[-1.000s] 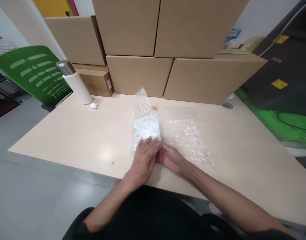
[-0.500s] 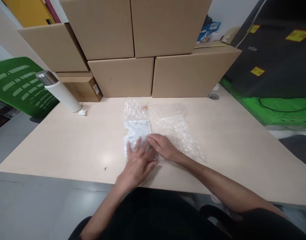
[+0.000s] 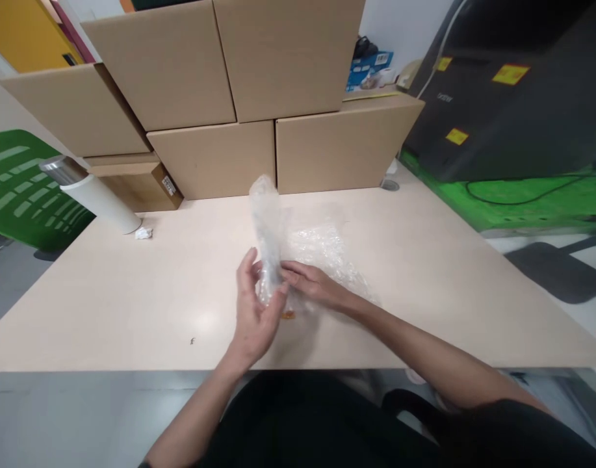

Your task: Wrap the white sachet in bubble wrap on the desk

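Between my hands a clear bubble-wrap packet [image 3: 267,227] stands on edge, tilted up from the table, with something whitish inside that is blurred. My left hand [image 3: 257,312] curves around its left side and lower end, thumb in front and fingers behind. From the right, my right hand [image 3: 314,285] grips the packet's edge with fingers and thumb. A sheet of bubble wrap [image 3: 327,250] lies flat on the table beyond and beside my right hand. A small orange-brown patch [image 3: 288,315] shows below my fingers; what it is I cannot make out.
Cardboard boxes [image 3: 212,162] are stacked along the table's back edge. At the left stand a white bottle with a metal cap [image 3: 100,198] and a crumpled white scrap [image 3: 143,233]. A tiny dark bit [image 3: 192,340] lies near the front edge of the table [image 3: 107,312].
The packet has gone from lying flat to standing on edge. My left hand has moved from spread on top of it to around its side. The view has shifted right.
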A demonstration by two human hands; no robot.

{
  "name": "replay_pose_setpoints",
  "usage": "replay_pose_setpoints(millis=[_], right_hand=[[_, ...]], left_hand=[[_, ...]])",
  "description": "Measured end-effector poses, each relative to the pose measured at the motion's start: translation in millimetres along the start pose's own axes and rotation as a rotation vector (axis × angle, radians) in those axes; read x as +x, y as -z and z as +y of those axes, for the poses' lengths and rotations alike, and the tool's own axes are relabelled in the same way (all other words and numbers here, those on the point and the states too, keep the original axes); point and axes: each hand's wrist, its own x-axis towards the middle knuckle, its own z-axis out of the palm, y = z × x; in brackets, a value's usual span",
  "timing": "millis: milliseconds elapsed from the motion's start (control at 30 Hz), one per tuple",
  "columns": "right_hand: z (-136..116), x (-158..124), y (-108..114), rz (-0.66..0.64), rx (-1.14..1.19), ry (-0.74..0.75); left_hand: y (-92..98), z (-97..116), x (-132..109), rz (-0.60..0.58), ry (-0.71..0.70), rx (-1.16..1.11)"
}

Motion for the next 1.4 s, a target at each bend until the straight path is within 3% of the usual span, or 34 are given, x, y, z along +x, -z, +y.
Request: replay_pose_setpoints(millis=[133, 300, 400, 500, 567, 700, 800, 933, 1067, 1167, 1233, 1333, 1400], right_hand=[[1.2, -24.3, 22.5, 0.066, 0.116, -0.086], [5.1, -56.6, 53.7, 0.221, -0.241, -0.015], [13.8, -66.2, 68.4, 0.378, -0.499, 0.053], [25.0, -60.9, 79.8, 0.588, -0.56, 0.042], [31.4, -49.2, 84.8, 0.637, -0.462, -0.051], [33.8, -19.1, 85.3, 0.585, -0.112, -0.169], [23.8, -1.1, 80.0, 0.564, 0.123, -0.173], [5.2, 17.1, 72.8, 0.423, 0.416, -0.242], [-3.4, 30.6, 67.4, 0.416, 0.522, -0.287], [-5.7, 27.7, 66.3, 0.405, 0.566, -0.266], [-9.7, 17.2, 65.7, 0.338, 0.588, -0.249], [-22.4, -6.1, 62.5, 0.158, 0.537, -0.232], [-33.1, -21.3, 58.9, 0.027, 0.471, -0.197]], left_hand=[[-26.5, 6.5, 10.0, -0.268, -0.146, 0.128], [-55.9, 10.1, 17.8, -0.632, -0.133, 0.389], [-73.0, 8.5, 18.9, -0.752, -0.094, 0.524], [-84.8, 2.6, 18.9, -0.822, -0.089, 0.644], [-88.6, -2.4, 18.2, -0.828, -0.115, 0.699], [-88.3, -11.9, 16.4, -0.797, -0.175, 0.711], [-84.3, -16.3, 17.0, -0.779, -0.19, 0.676], [-78.5, -18.5, 18.9, -0.765, -0.19, 0.605], [-71.1, -20.2, 17.0, -0.763, -0.216, 0.533], [-57.4, -17.4, 18.9, -0.722, -0.288, 0.457], [-42.4, -10.6, 27.6, -0.61, -0.38, 0.481], [-13.5, 4.9, 53.3, -0.412, -0.479, 0.623], [5.4, 13.3, 72.9, -0.362, -0.462, 0.634]])
